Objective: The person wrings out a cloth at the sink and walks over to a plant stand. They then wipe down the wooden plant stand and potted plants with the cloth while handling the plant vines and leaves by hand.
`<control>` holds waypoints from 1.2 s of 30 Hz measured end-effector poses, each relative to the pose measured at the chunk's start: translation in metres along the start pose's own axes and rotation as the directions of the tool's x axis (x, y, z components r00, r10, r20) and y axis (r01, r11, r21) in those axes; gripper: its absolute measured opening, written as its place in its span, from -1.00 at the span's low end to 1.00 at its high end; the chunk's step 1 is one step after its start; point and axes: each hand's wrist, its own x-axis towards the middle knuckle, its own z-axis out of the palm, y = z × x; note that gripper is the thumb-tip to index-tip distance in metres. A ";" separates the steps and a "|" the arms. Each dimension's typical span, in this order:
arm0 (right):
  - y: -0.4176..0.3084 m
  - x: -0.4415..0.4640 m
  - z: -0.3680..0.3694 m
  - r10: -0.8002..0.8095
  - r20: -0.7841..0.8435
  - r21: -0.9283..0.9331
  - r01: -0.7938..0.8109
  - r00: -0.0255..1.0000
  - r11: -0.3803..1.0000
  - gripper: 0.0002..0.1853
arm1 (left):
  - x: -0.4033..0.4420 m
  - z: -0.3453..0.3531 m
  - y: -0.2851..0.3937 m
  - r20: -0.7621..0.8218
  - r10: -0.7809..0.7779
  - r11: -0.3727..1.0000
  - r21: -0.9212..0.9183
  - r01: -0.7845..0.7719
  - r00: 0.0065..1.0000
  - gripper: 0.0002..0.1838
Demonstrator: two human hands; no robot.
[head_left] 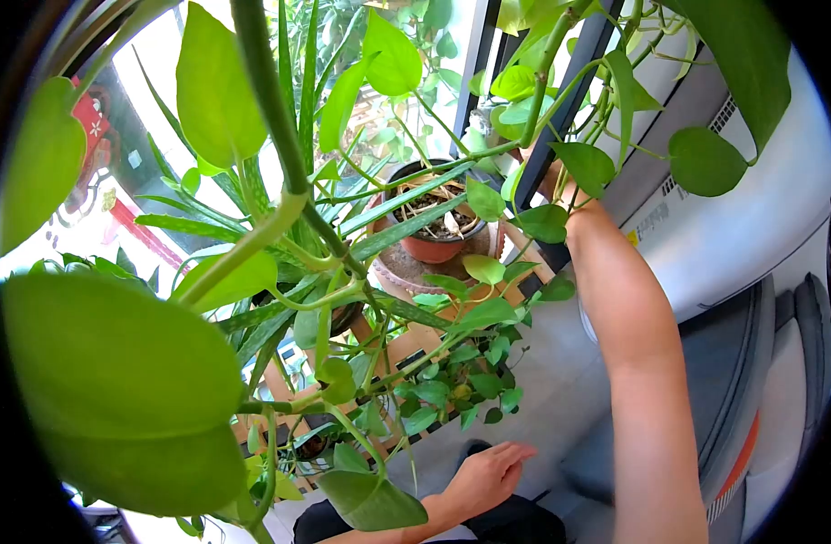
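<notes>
My right arm stretches up and forward, and my right hand (552, 179) is at a dark upright frame (535, 163) beside the window. Leaves and the frame cover its fingers, so what it touches or grips is hidden. Low in the view, above my dark-clothed legs, my left hand (490, 473) hovers with its fingers stretched out and nothing in it. A trailing vine with a thick green stem (272, 100) and broad leaves (125, 390) crosses the foreground. Left of my right hand stands a round plant pot (431, 248) with soil and dry stalks.
A wooden lattice stand (406, 346) holds plants below the pot. Smaller trailing leaves (474, 376) hang over its edge. To the right are a large white rounded appliance (751, 227) and a dark grey padded seat (678, 390). Red decorations (91, 122) show at the bright window on the left.
</notes>
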 end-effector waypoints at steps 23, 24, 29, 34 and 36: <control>-0.004 0.004 -0.013 0.092 0.117 -0.013 -0.091 0.989 0.996 -0.58 | 0.003 -0.003 -0.006 0.023 -0.041 0.997 0.071 0.039 0.999 -0.73; -0.001 0.001 -0.020 0.119 0.099 0.047 -0.124 0.988 0.991 -0.59 | 0.004 -0.005 -0.004 0.023 -0.039 0.997 0.073 0.037 0.999 -0.73; 0.022 0.003 -0.065 0.263 0.073 0.319 -0.273 0.962 0.908 -0.62 | 0.004 0.000 -0.008 -0.007 0.044 0.998 0.046 -0.044 0.999 -0.74; 0.053 0.013 -0.103 0.325 0.256 0.463 -0.411 0.910 0.785 -0.63 | 0.002 -0.002 -0.003 0.030 -0.002 0.998 0.061 0.000 1.000 -0.74; 0.055 0.017 -0.108 0.272 0.353 0.456 -0.418 0.895 0.785 -0.64 | 0.001 -0.005 -0.006 0.038 -0.007 0.997 0.081 0.004 0.999 -0.73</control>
